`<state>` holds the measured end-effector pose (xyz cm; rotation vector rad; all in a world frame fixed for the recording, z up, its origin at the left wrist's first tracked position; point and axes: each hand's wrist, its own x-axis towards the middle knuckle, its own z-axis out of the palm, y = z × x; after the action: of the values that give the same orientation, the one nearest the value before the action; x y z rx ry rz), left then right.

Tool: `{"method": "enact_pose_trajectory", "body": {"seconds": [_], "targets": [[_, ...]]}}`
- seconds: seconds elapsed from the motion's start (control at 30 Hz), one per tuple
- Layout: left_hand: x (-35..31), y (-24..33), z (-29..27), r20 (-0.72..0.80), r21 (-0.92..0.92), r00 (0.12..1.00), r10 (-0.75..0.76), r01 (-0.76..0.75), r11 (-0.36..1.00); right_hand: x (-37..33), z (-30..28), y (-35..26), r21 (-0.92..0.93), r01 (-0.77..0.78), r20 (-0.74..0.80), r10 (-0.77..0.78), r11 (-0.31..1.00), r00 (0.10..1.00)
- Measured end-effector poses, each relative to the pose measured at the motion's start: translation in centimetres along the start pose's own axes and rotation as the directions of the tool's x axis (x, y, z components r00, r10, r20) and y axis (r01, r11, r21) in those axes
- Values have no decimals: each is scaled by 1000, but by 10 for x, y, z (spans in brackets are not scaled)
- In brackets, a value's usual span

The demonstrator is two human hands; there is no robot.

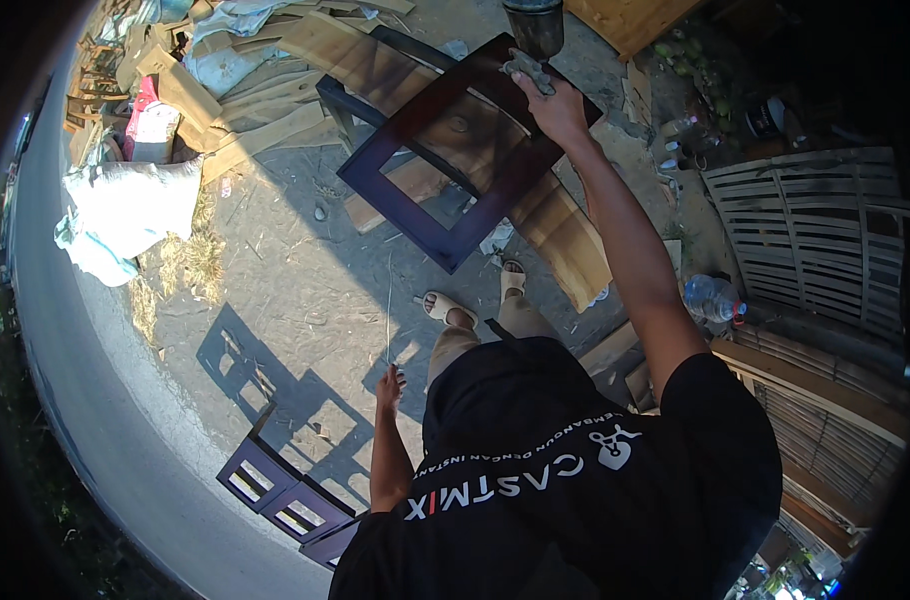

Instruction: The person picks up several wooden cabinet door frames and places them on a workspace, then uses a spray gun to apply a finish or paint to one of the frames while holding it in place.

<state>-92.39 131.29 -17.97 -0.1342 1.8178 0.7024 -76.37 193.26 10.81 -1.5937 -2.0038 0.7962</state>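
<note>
A dark red-brown wooden frame with rectangular openings lies tilted across a black wooden support. At its far right corner, my right hand is closed on a crumpled grey rag and presses it against the painted surface. My left hand hangs low beside my left leg, its fingers closed around the lower end of a thin pale stick. That stick points away from me over the ground, apart from the frame.
Wooden boards lie under and beyond the frame. Stuffed white sacks and scrap wood are at far left. More dark frames stand near left by a road. At right are a bamboo-slat panel and a clear bottle.
</note>
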Motion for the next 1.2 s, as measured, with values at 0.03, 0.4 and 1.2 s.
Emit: {"method": "enact_pose_trajectory", "body": {"seconds": [0.03,0.4,1.2], "targets": [[-1,3,-1,1,-3,1000,-2,2,1000,6,-7,0,7,-14,-33,14,1000,999],[-3,25,7,23,54,1000,3,-5,999,46,-64,54,4,-137,-57,137,991,989],[-21,21,106,-64,83,998,10,-5,997,7,-180,104,11,-52,189,49,999,981]]}}
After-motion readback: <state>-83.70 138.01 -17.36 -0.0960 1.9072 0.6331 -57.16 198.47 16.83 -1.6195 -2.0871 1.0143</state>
